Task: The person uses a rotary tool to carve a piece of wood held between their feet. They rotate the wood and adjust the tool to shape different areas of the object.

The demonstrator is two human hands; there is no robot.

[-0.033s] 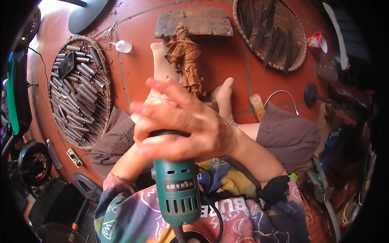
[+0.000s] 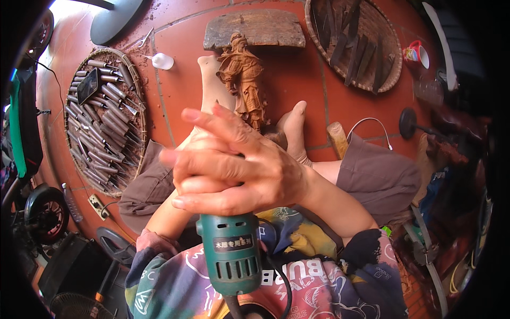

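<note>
The right hand [image 2: 249,170] lies on top, its forearm coming in from the lower right, fingers [image 2: 212,119] stretched leftward and curled over the left hand [image 2: 199,143], which is mostly hidden beneath it. The left forearm rises from the lower left. Both hands are wrapped together round the grinder [image 2: 231,255], near the chest. Two bare feet point toward the floor's far edge.
</note>
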